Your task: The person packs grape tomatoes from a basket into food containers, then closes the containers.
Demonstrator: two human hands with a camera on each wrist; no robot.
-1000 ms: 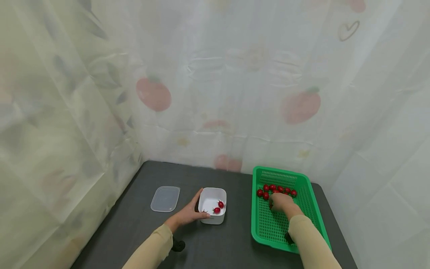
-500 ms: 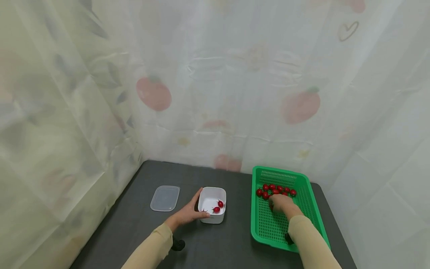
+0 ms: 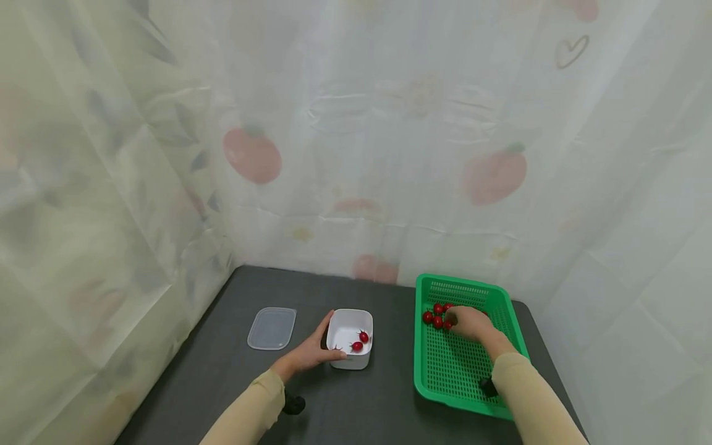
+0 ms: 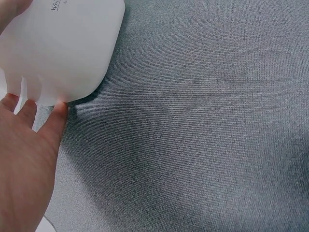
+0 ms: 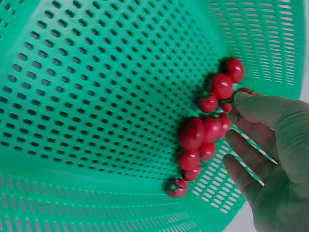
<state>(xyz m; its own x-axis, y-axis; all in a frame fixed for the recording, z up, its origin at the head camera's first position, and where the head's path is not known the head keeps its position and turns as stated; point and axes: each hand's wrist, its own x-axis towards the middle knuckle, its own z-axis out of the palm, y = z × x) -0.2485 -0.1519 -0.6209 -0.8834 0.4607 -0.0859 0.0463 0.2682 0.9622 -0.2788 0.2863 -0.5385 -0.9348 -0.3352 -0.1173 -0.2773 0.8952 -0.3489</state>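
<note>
My left hand (image 3: pixel 308 355) grips a small white plastic container (image 3: pixel 349 360) at its left side, thumb on the near wall and fingers round the far left corner. Inside it lie a few red cherry tomatoes (image 3: pixel 357 347) with green stems. In the left wrist view the fingertips press on the container's wall (image 4: pixel 72 53). My right hand (image 3: pixel 471 324) is down in a green perforated basket (image 3: pixel 423 371). In the right wrist view its thumb and index finger pinch a cherry tomato (image 5: pixel 245 90), mostly hidden by the thumb, beside several loose cherry tomatoes (image 5: pixel 191 133).
A translucent square lid (image 3: pixel 272 329) lies flat on the dark grey table (image 3: pixel 384 402), left of the container. Printed curtains (image 3: pixel 356 154) hang behind the table and along both sides. The basket's raised rim (image 3: pixel 419 334) stands around the right hand.
My right hand has shifted slightly away and to the right within the basket, over the tomatoes at the back. The left hand and the container stay in place.
</note>
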